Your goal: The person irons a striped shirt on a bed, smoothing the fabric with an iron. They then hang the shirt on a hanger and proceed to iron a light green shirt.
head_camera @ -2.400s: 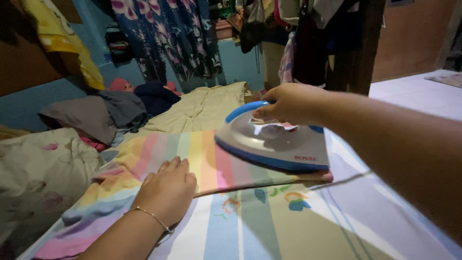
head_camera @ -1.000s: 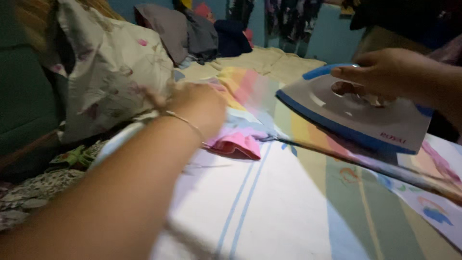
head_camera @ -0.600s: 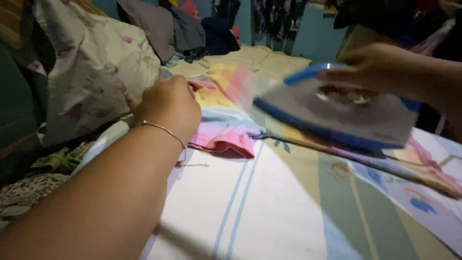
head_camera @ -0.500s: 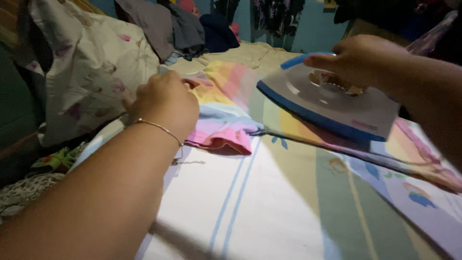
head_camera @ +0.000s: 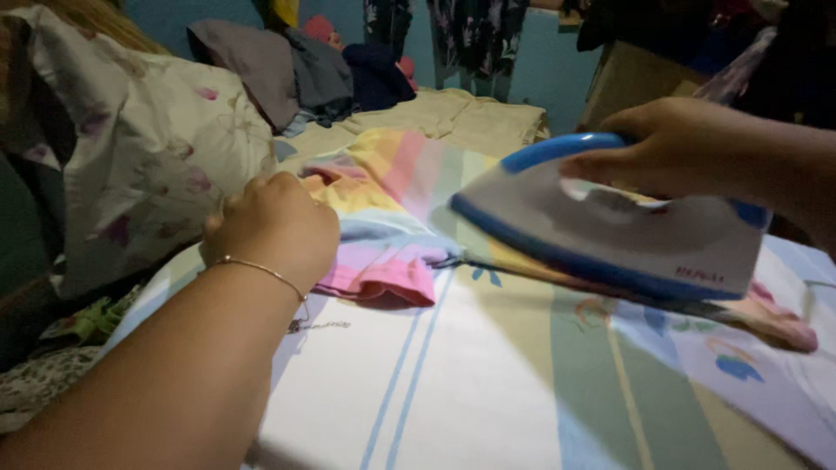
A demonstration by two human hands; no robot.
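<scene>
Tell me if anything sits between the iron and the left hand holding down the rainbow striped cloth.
Nothing visible does. Between the iron in the right hand and the left hand lies only the rainbow striped cloth itself, bunched into folds near the left hand.

Now lower and nearer the cloth (head_camera: 383, 187) than half a second ago: iron (head_camera: 610, 231), tilted then, almost flat along the striped fabric. Nose of it pushed further left, closer to the left hand (head_camera: 274, 226). Right hand (head_camera: 688, 144) shifted with the handle (grip unchanged). Left hand pulled slightly back toward the cloth's pink edge since a second ago. Compared with the earliest view, turned left, pillow (head_camera: 148, 165) in sight.
</scene>
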